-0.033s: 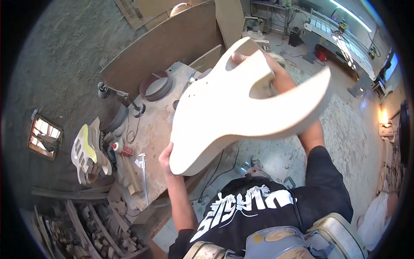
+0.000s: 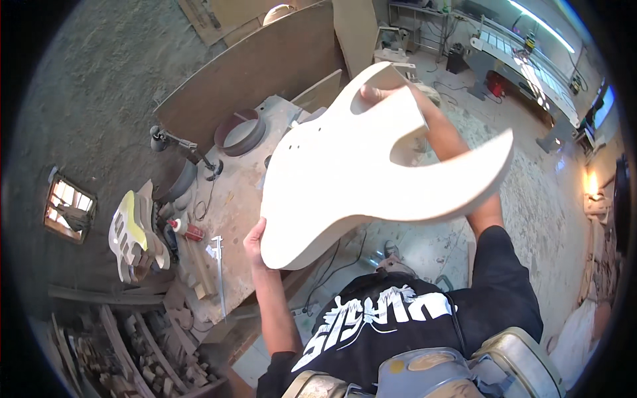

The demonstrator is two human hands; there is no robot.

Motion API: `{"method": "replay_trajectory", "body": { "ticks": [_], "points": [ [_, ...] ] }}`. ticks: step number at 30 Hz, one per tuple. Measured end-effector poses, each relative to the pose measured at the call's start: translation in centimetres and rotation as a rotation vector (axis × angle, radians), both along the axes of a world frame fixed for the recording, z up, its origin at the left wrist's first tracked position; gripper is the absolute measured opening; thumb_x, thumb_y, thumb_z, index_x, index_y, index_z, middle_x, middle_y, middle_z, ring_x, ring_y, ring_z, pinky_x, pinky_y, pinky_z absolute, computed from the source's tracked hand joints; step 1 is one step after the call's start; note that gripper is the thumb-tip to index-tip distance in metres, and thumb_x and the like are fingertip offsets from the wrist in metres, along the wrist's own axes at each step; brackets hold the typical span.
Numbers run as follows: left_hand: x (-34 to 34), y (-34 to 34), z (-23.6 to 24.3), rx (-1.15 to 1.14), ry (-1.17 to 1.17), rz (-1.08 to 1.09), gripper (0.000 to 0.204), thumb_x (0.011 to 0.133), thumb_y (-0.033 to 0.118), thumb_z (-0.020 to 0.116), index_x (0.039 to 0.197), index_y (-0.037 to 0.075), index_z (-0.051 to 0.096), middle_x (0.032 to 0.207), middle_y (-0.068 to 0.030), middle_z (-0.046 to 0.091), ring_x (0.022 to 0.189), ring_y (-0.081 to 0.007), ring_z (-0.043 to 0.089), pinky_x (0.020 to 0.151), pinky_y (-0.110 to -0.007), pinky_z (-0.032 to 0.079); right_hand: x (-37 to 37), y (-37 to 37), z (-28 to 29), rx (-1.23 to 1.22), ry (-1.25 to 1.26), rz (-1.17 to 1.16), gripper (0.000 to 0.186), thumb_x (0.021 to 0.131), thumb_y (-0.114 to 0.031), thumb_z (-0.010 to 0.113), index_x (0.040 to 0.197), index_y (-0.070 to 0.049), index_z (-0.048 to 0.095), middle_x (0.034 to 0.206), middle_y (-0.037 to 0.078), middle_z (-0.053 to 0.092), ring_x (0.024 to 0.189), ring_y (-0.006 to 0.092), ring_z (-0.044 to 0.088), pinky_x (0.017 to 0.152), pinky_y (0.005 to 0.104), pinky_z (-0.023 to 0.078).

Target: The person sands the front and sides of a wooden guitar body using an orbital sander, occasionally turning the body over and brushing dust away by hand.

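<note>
A pale, bare-wood electric guitar body [image 2: 332, 179] is held up in front of me between both hands, over the bench's right edge. My left hand [image 2: 254, 243] grips its rounded lower-left end, with the thumb lying along the edge and the other fingers hidden beneath. At the far end, my right hand [image 2: 377, 95] holds the body by the upper horn; the right forearm passes under the wood and shows through the cutaway. A few small dark holes show near the body's far-left edge. The underside is hidden from view.
The dusty workbench [image 2: 232, 192] bears calipers [image 2: 220, 265], a red-and-white glue bottle [image 2: 187, 229], a desk lamp [image 2: 179, 140] and a round bent-wood ring [image 2: 240, 136]. Guitar-shaped templates [image 2: 136, 232] stand at left. Wood offcuts [image 2: 142, 351] fill the lower left. A long machine table [image 2: 524, 69] stands far right.
The guitar body has tilted slightly, its horns and my right hand shifting a little nearer and to the right. My left hand keeps its hold in nearly the same place.
</note>
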State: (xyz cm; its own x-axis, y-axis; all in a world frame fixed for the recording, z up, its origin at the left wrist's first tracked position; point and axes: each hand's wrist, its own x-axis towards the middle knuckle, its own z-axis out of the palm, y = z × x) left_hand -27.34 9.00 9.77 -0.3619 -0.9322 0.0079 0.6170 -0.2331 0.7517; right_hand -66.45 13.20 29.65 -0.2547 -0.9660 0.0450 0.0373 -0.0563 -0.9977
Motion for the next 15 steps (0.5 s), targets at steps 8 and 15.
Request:
{"method": "replay_trajectory", "body": {
  "ticks": [8, 15],
  "points": [
    [-5.1, -2.3, -1.4, -0.036, 0.001, -0.064, 0.053, 0.108, 0.024, 0.043, 0.154, -0.003, 0.038, 0.152, -0.0171, 0.051, 0.135, -0.0283, 0.055, 0.113, -0.042, 0.046, -13.5, -5.5, -7.1, 0.034, -0.235, 0.596, 0.067, 0.094, -0.050, 0.069, 0.139, -0.004, 0.050, 0.118, 0.010, 0.066, 0.101, 0.0160, 0.072, 0.083, 0.0266, 0.064],
    [-11.0, -1.9, 0.0, 0.117, -0.152, 0.134, 0.054, 0.106, 0.021, 0.044, 0.155, -0.002, 0.036, 0.150, -0.0173, 0.052, 0.134, -0.0276, 0.056, 0.111, -0.041, 0.047, -19.8, -11.3, -11.8, 0.132, 0.026, 0.543, 0.053, 0.097, -0.041, 0.072, 0.131, -0.002, 0.059, 0.116, 0.004, 0.066, 0.098, 0.0105, 0.067, 0.083, 0.0233, 0.061]
  ]
}}
